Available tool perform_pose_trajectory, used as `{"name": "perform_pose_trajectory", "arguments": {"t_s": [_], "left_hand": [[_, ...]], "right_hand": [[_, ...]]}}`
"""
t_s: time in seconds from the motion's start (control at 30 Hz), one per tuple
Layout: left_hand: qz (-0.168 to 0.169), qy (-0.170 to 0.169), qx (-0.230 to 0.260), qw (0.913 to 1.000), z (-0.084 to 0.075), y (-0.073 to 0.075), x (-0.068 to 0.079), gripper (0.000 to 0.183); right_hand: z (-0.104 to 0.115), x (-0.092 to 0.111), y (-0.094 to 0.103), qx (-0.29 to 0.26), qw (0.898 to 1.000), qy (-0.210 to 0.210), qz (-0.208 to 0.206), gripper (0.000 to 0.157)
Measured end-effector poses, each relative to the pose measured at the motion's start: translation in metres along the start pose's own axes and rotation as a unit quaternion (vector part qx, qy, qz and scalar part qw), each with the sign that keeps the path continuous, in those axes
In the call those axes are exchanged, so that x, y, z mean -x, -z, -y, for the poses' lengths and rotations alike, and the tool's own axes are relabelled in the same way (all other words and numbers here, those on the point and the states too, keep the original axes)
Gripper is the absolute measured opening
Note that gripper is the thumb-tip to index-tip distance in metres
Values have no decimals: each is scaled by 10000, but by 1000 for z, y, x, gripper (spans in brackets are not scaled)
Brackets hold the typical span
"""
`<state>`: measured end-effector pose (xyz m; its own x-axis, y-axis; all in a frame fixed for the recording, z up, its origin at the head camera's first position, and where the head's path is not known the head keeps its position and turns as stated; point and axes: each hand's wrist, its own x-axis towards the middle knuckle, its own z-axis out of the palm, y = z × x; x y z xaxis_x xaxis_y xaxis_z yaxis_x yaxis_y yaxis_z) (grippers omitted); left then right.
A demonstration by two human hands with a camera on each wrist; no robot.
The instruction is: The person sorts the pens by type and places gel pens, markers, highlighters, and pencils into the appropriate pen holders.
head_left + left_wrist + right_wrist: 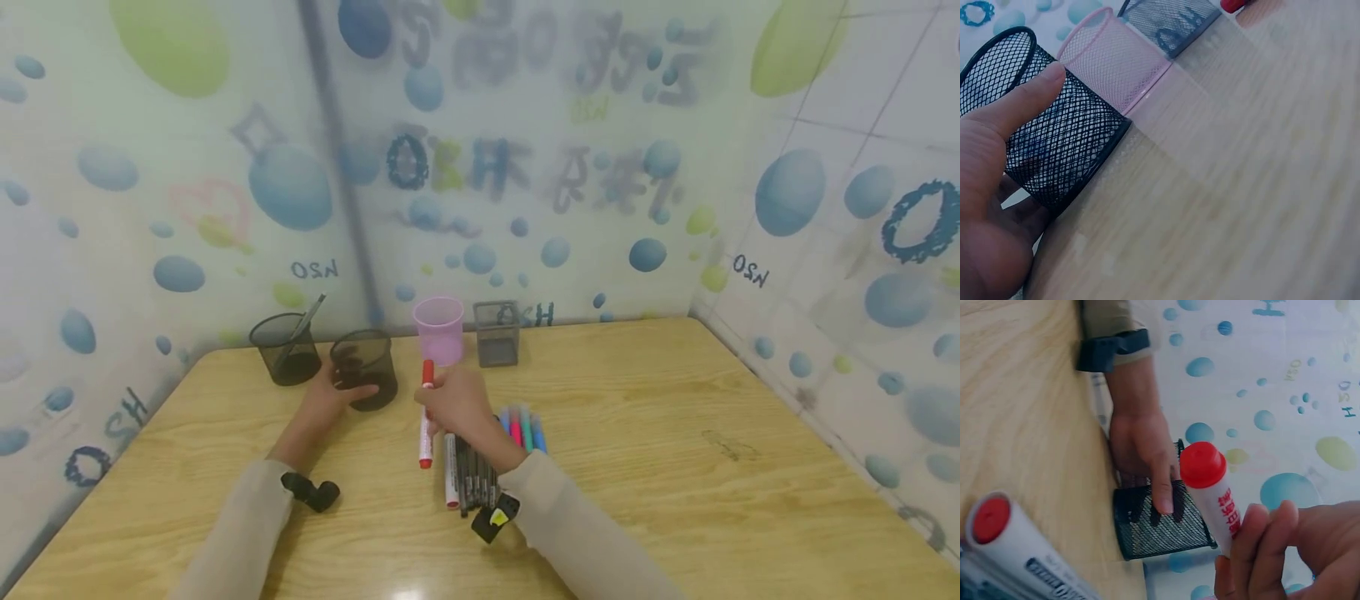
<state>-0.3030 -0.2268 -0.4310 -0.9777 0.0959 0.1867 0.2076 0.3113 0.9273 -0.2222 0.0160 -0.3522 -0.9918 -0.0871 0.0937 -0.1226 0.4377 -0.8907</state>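
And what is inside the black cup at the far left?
A slim pen leans inside that black cup, its upper end sticking out. Dark mesh veils the bottom, so I cannot tell whether anything small lies there.

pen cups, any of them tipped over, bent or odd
Nothing stands out: the black cup in the left hand's grip, the other black cup with its leaning pen, the pink cup and the gray cup show no visible damage, and none lies on its side.

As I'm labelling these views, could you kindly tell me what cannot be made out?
Head: part of the black pens, hidden by the right hand.
Left wrist: most of the held marker, cut off by the top edge.
Right wrist: one end of the lower-left marker, cut off by the bottom edge.
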Motion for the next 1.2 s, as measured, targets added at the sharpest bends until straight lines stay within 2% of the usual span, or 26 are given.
{"name": "perform_pose_trajectory", "arguments": {"t_s": [0.1,0.27,0.33,0.47,0.63,0.9,1.1,1.2], "left_hand": [[141,-229,67,9996,-2,1,7,84],[329,-820,28,9961,-4,3,14,78],[418,-915,113,9949,-3,3,14,78],[552,-951,385,9932,-2,3,13,80],[554,-1023,400,9924,1,4,14,80],[667,-1026,647,9904,2,2,17,83],[530,-848,360,9943,1,3,16,81],[488,-842,253,9949,1,4,16,80]], "right_hand": [[6,-3,2,-451,9986,49,-282,22],[15,-7,2,-1017,9928,158,-609,14],[18,-9,2,-1221,9897,195,-727,16],[23,-14,2,-1599,9815,294,-1012,21],[25,-21,-5,-1879,9714,350,-1410,19],[29,-31,-24,-2822,9393,486,-1891,22],[34,-42,-34,-3132,9238,665,-2099,21],[33,-46,-40,-3114,9231,654,-2161,21]]}}
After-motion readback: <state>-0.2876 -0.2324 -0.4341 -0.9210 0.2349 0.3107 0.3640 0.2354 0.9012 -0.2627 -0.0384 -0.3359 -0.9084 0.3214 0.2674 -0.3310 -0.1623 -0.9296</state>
